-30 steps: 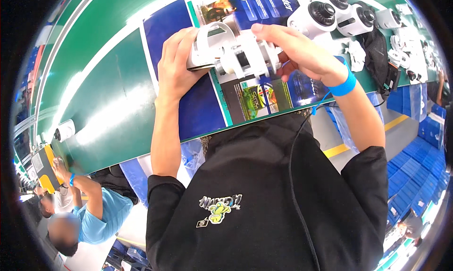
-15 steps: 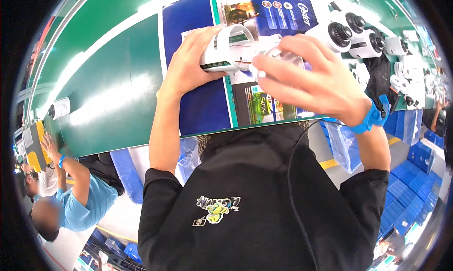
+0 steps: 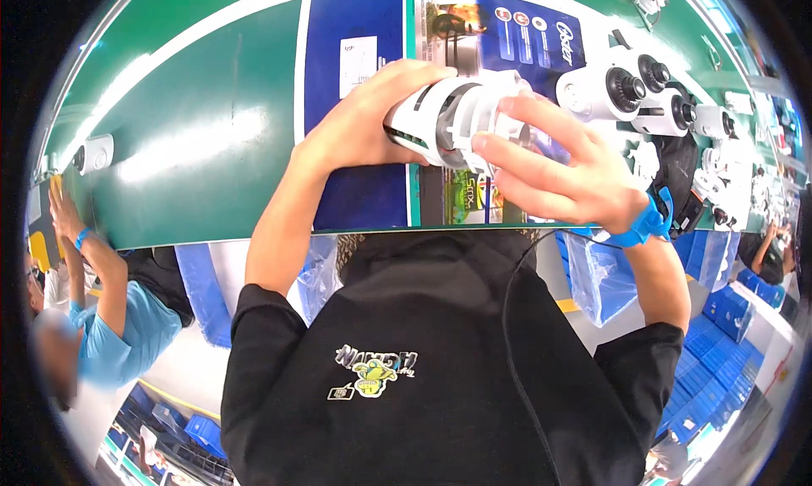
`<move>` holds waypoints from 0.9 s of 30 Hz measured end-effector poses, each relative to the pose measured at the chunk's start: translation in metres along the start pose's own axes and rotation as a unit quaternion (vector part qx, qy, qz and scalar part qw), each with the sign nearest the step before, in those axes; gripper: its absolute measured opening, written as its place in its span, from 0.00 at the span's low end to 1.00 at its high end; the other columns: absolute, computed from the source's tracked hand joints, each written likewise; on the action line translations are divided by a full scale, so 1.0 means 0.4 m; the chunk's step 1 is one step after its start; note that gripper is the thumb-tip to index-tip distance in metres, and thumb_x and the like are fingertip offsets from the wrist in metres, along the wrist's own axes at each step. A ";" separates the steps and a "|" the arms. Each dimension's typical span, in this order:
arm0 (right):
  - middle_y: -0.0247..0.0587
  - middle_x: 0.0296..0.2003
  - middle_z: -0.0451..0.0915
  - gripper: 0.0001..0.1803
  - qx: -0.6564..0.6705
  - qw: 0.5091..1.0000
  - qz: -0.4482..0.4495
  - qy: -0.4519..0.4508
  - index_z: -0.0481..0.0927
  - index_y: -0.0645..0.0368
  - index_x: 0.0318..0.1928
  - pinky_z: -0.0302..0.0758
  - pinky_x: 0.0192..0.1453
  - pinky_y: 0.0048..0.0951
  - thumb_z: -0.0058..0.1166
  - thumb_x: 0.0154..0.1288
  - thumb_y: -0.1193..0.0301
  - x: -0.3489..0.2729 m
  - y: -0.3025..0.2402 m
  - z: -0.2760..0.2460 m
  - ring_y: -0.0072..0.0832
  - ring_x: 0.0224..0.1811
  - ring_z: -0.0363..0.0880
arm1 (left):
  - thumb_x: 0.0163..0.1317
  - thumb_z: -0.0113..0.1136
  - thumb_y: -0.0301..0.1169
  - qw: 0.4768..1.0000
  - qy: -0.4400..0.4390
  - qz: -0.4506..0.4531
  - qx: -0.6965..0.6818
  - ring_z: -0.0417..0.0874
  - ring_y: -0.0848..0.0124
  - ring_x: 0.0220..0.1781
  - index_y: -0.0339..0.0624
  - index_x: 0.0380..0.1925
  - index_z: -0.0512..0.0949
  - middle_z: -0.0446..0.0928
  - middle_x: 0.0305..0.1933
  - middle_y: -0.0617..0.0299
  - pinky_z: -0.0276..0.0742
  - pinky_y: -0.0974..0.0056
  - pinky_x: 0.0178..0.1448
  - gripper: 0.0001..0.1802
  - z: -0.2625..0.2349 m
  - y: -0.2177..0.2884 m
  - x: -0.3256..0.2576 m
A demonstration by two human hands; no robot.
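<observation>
Far left: co-worker (image 3: 110,317) in a light blue shirt, one hand raised to the edge of the green belt (image 3: 186,148), blue band on that wrist. Small white unit (image 3: 95,153) on the belt near that hand, well apart from the centre.

Left of centre: flattened blue carton (image 3: 355,80) lying on the belt, white label on its upper part, printed panels along its right side.

Centre: left hand (image 3: 355,131) closed around the left end of the white housing (image 3: 452,118), fingers wrapped over the top, thumb side hidden. Housing held above the carton, lying on its side, roughly cylindrical, ribbed, dark slots visible at its left end. Contact with the carton below: cannot tell.

Right of centre: right hand (image 3: 550,177) gripping the right end of the same housing, fingers (image 3: 516,152) spread across its front face. Blue wristband (image 3: 643,224) on the right wrist. Thin black cable (image 3: 516,317) running from below that wrist down over the black shirt (image 3: 423,384).

Right: two white bases (image 3: 626,93) with dark round tops, side by side on the belt just beyond the right hand. Further white parts (image 3: 719,173) and a dark item (image 3: 677,181) beside them toward the rim, too small to identify.

Lower right: blue crates (image 3: 719,334) beneath belt level.
</observation>
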State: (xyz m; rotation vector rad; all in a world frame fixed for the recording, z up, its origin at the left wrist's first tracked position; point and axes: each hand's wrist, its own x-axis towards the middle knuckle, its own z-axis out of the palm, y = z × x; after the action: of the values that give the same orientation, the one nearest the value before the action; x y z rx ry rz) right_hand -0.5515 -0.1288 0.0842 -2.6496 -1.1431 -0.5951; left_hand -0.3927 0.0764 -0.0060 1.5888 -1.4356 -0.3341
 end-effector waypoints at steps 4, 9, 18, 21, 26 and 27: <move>0.38 0.54 0.77 0.21 -0.018 0.999 0.008 -0.043 0.75 0.58 0.41 0.82 0.53 0.47 0.64 0.43 0.80 0.001 0.006 -0.016 0.47 0.56 0.74 | 0.27 0.80 0.29 0.995 -0.058 -0.076 -0.032 0.71 0.55 0.64 0.42 0.62 0.67 0.71 0.61 0.52 0.64 0.56 0.68 0.53 -0.012 0.022 0.010; 0.39 0.54 0.77 0.19 0.029 0.999 -0.025 -0.024 0.76 0.60 0.40 0.81 0.53 0.47 0.64 0.43 0.77 0.008 0.009 0.001 0.48 0.55 0.75 | 0.26 0.79 0.22 0.996 -0.034 -0.043 -0.065 0.72 0.57 0.62 0.47 0.64 0.66 0.72 0.59 0.56 0.70 0.57 0.66 0.56 0.001 0.023 0.008; 0.59 0.65 0.62 0.41 0.098 0.980 0.158 0.064 0.71 0.59 0.59 0.62 0.68 0.53 0.73 0.44 0.59 -0.022 0.015 0.003 0.55 0.68 0.61 | 0.29 0.80 0.26 0.996 0.066 0.019 -0.048 0.69 0.54 0.64 0.44 0.62 0.67 0.70 0.60 0.53 0.66 0.55 0.67 0.52 0.021 -0.002 -0.002; 0.58 0.72 0.43 0.69 0.278 0.870 0.356 0.199 0.49 0.59 0.71 0.55 0.71 0.53 0.77 0.30 0.48 -0.058 -0.033 0.080 0.52 0.74 0.45 | 0.32 0.81 0.31 0.989 0.098 0.068 -0.084 0.69 0.53 0.64 0.40 0.62 0.64 0.70 0.60 0.52 0.65 0.55 0.67 0.52 0.037 0.007 0.008; 0.49 0.63 0.65 0.60 0.464 0.722 0.494 0.140 0.61 0.64 0.66 0.54 0.73 0.42 0.81 0.32 0.57 -0.093 -0.119 0.286 0.39 0.67 0.61 | 0.41 0.77 0.41 0.989 0.029 0.027 -0.141 0.53 0.50 0.72 0.37 0.68 0.54 0.56 0.68 0.46 0.49 0.50 0.73 0.56 0.101 0.024 -0.007; 0.47 0.60 0.70 0.55 0.509 0.675 0.515 0.142 0.65 0.64 0.63 0.58 0.72 0.40 0.81 0.34 0.60 -0.092 -0.115 0.313 0.37 0.64 0.67 | 0.42 0.76 0.45 0.994 0.018 0.035 -0.102 0.51 0.49 0.73 0.37 0.69 0.53 0.54 0.69 0.45 0.47 0.49 0.74 0.57 0.090 0.015 -0.005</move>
State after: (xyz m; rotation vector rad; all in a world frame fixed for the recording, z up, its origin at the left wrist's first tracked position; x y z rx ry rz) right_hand -0.5724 -0.0800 -0.0436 -1.6279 0.2520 -0.0356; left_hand -0.4233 0.0627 -0.0209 1.3702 -1.3815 -0.3955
